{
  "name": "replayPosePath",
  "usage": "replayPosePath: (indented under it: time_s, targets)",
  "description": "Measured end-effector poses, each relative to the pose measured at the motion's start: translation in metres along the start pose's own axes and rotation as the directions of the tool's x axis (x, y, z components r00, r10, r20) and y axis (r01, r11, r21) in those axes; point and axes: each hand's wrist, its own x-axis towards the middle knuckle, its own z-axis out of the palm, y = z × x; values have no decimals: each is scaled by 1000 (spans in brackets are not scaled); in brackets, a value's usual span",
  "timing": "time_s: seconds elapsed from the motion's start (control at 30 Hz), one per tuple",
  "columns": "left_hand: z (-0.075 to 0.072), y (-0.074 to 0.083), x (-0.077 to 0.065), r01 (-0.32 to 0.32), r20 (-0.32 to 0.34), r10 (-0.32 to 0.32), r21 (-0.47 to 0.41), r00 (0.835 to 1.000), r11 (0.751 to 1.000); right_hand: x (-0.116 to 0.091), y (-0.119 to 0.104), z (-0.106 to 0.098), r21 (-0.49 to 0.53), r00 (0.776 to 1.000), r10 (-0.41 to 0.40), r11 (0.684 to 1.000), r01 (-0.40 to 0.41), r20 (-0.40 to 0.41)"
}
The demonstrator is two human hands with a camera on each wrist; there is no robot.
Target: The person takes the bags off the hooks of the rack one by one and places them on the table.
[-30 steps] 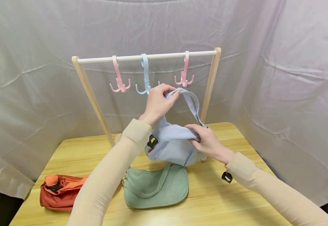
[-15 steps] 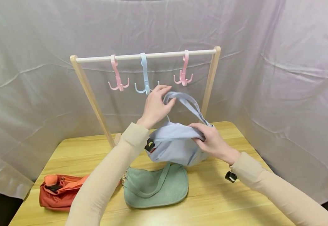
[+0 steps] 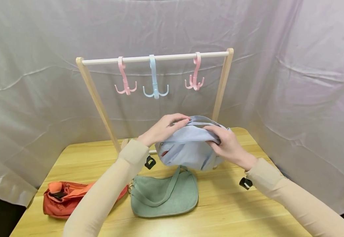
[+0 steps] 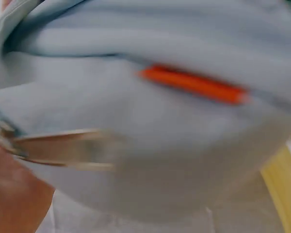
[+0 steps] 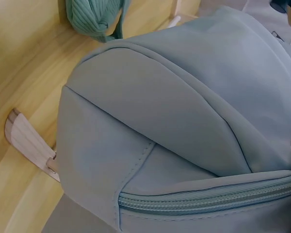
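A light blue shoulder bag (image 3: 186, 148) hangs above the table between both hands. My left hand (image 3: 163, 128) pinches its strap between thumb and fingers, low over the bag's top. With fingers folded over the top edge, my right hand (image 3: 229, 146) grips the bag's right side. In the left wrist view the bag is blurred, showing an orange-red tag (image 4: 194, 85) and a metal clasp (image 4: 7, 138). A zipper (image 5: 208, 196) crosses the bag in the right wrist view. The fingers inside the fold are hidden.
A green shoulder bag (image 3: 166, 194) lies in front, with a red bag (image 3: 60, 202) left of it, partly behind the left sleeve. Behind stands a rack with a white rail (image 3: 175, 57), carrying a pink hook (image 3: 126, 82), a blue hook (image 3: 155, 82) and another pink hook (image 3: 195, 77).
My left hand has come down from near the blue hook to the bag's top, and the raised strap has folded down with it. My right hand has shifted slightly right, still gripping the bag.
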Motion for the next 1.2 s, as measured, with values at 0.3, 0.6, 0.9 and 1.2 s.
replayPosePath:
  time_s: [0.3, 0.6, 0.9, 1.2]
  targets:
    - [5, -14, -18, 25, 115, -30, 42, 993, 999, 5, 4, -8, -11, 997, -10, 1000, 9, -78]
    - [16, -25, -23, -29, -120, 43, 112, 992, 993, 8, 7, -11, 34, 993, 70, 997, -67, -97]
    - [20, -23, -28, -69, -219, 87, 85, 972, 994, 4, 7, -12, 140, 983, 157, 980, -143, -97]
    - [16, -25, -34, -24, -238, 22, -9, 971, 1000, 2, 5, -27, 287, 946, 321, 911, -296, -44]
